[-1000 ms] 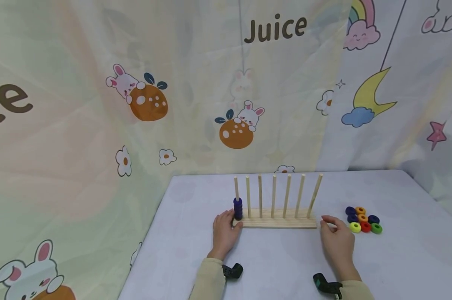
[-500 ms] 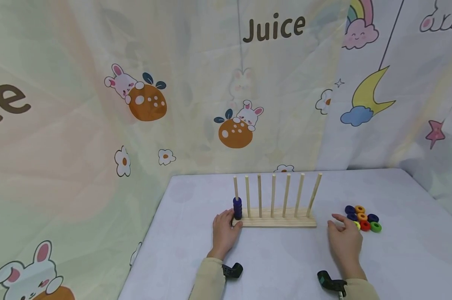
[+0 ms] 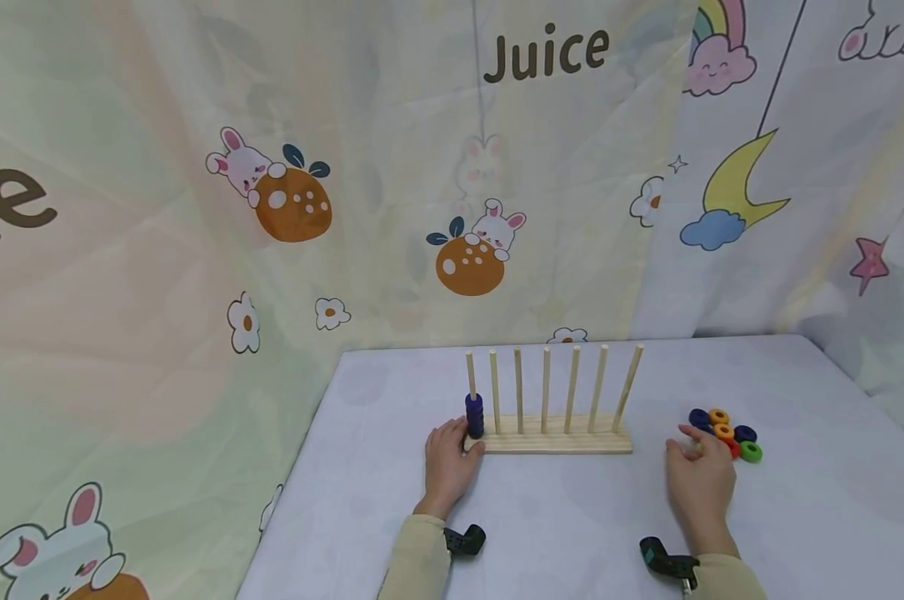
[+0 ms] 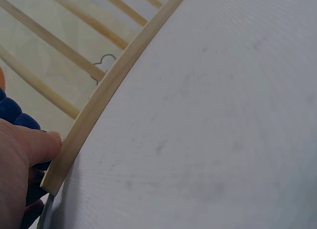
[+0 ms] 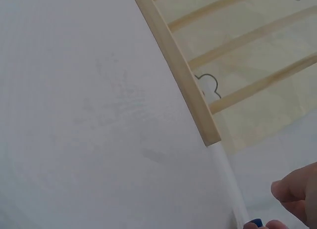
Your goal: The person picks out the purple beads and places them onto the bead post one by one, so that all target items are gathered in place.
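A pale wooden rack (image 3: 556, 447) stands right of centre in the lower half of the head view, its long base running almost level across the frame. Seven pegs (image 3: 546, 392) rise from it, the one at the right end leaning outward toward the right of the frame. A stack of dark blue rings (image 3: 475, 417) sits around the peg at the left end, with the peg's top bare above it.

The left hand (image 3: 447, 467) holds the left end of the base, just beside that stack; its grip is closed about the wood, and the left wrist view shows the thumb (image 4: 44, 146) lying against the base at lower left.

The right hand (image 3: 702, 483) is beyond the rack's right end, at the near-left edge of a cluster of loose rings. Its grip is spread, with thumb and forefinger curved and apart. Beside and partly behind it lie blue rings (image 3: 746, 434), orange rings (image 3: 724, 431), a red ring (image 3: 734, 448) and, at the cluster's lower right, a green ring (image 3: 751, 452).

Beige sleeves (image 3: 416, 558) enter from the bottom edge, each with a black device (image 3: 465, 542) at the wrist. All of this is on a white-covered counter (image 3: 564, 525). Behind it hangs a printed cloth (image 3: 392, 108) with rabbits, oranges and the word "Juice" at upper centre, and a yellow moon (image 3: 736, 187) at upper right.
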